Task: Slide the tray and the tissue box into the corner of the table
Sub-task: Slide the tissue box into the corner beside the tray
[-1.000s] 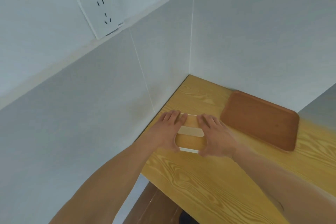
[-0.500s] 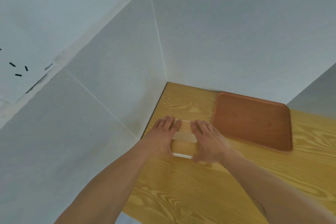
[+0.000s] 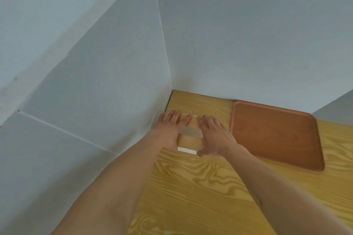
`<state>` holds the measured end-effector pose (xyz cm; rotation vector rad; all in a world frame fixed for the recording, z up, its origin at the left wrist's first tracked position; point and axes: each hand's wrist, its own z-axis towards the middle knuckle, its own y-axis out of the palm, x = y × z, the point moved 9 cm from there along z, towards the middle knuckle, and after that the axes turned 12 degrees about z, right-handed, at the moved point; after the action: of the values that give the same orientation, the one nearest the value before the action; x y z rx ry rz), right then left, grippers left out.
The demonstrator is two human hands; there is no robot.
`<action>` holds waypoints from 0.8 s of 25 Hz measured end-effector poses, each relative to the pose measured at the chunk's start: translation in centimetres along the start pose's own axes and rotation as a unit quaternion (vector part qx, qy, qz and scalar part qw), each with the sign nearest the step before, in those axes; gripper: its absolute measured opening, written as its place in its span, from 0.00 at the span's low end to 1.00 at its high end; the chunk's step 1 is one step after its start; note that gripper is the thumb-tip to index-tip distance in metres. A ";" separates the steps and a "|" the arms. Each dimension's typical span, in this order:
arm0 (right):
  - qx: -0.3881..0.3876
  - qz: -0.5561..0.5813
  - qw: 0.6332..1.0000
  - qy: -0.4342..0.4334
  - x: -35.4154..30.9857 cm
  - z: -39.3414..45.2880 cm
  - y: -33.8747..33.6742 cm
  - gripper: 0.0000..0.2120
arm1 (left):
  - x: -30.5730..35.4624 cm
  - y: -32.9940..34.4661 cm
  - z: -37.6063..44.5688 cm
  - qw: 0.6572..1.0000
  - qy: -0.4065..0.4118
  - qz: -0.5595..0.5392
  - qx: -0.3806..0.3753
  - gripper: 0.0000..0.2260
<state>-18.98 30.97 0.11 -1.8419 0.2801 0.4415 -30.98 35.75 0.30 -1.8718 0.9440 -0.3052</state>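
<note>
Two bare forearms come up from the bottom edge over the table (image 3: 191, 196), yellow wood grain. Your left hand (image 3: 170, 129) lies flat on the left side of the box (image 3: 189, 140), fingers straight and pointing at the far wall, outer edge close to the left wall (image 3: 95, 101); can't tell if it touches. Your right hand (image 3: 214, 137) lies flat on the right side, thumb hooked round the box's near right corner. Neither hand is curled into a fist or lifting; both press palms down on it. Box top is wood-look with a pale slot across the middle, white strip along the near edge. It sits near the corner, bare table showing beyond it. Tray (image 3: 277, 135), brown and empty, sits just right of your right hand, far edge against the back wall (image 3: 248, 44), apart from the box.
</note>
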 end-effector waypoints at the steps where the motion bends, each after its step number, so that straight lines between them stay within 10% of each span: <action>1: 0.000 -0.002 1.000 0.000 0.0 0.7 -0.1 0.61 | -0.5 0.0 0.5 1.000 -0.005 0.000 -0.009 0.60; 20: 0.035 -0.031 0.999 -0.008 -0.2 -3.6 3.7 0.44 | 3.5 5.1 -2.9 0.982 -0.106 -0.089 0.126 0.48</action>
<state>-20.07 26.42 -2.00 -1.7727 0.2232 0.3986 -32.74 30.14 -3.28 -1.7167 0.5673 -0.3108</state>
